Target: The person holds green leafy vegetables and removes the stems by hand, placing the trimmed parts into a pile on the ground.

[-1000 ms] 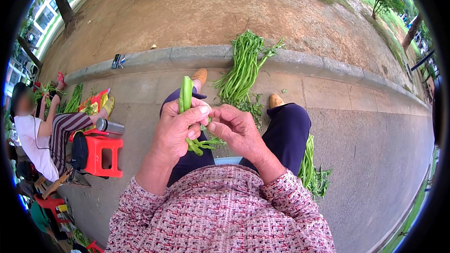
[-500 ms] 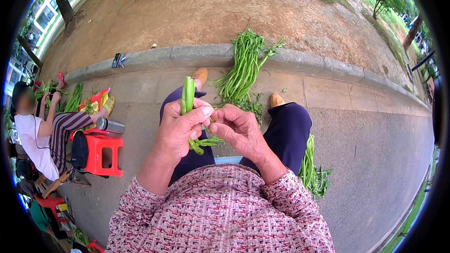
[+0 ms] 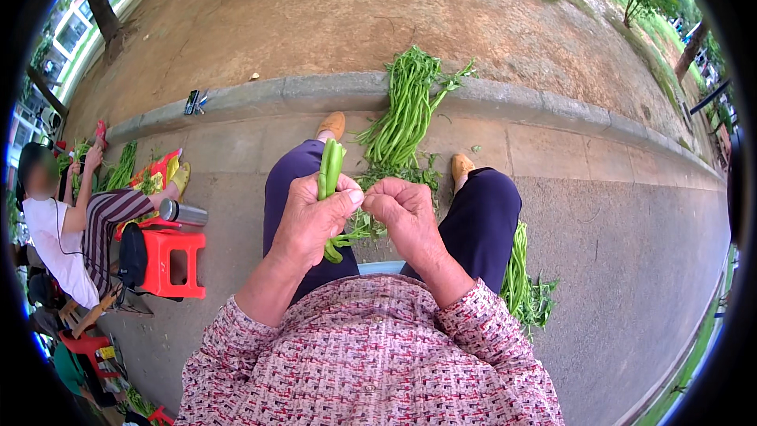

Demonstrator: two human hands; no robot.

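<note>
A small bunch of thick green vegetable stalks (image 3: 332, 164) stands upright in my left hand (image 3: 309, 214). The stalks jut above the fist and curl out below it, over my lap. My right hand (image 3: 406, 217) is closed in a pinch, its fingertips close to my left thumb tip. Whatever lies between those fingertips is too small to make out. Thin leafy bits (image 3: 364, 225) show behind and below the two hands. Beyond them, a large heap of long green stalks (image 3: 400, 114) leans on the kerb between my feet.
More leafy stalks (image 3: 519, 276) lie on the pavement by my right leg. A stone kerb (image 3: 536, 102) runs across ahead, with bare soil beyond. At left are a red plastic stool (image 3: 175, 264), a metal flask (image 3: 183, 211) and a seated person (image 3: 59, 225) handling greens.
The stalks in my left hand have tilted slightly to the right. My right hand has shifted a little right, its fingertips now pinched near my left thumb. The seated person's hands have risen.
</note>
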